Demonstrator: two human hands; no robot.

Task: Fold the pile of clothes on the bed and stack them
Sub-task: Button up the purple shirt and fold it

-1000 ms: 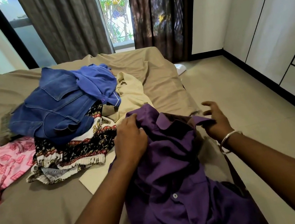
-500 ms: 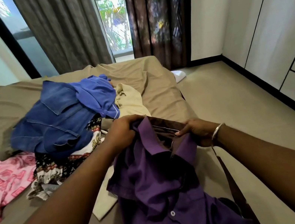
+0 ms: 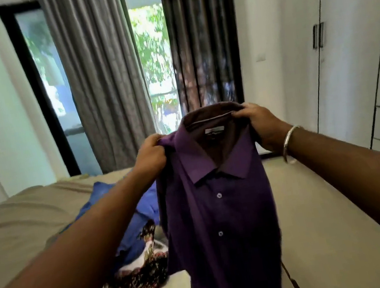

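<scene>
Above rumpled bed (image 3: 324, 234), fingers (image 3: 248, 110) pinch limp purple shirt (image 3: 218, 214).

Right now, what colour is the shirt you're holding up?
Purple, a button-up shirt with pale buttons, seen best in the head view.

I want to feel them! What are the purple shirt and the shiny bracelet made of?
The purple shirt looks like thin woven cloth, maybe cotton: smooth, matte, hanging limp, with small pale buttons. The bracelet on the right wrist looks like polished silvery metal, since it gleams, though shiny plastic cannot be ruled out.
</scene>
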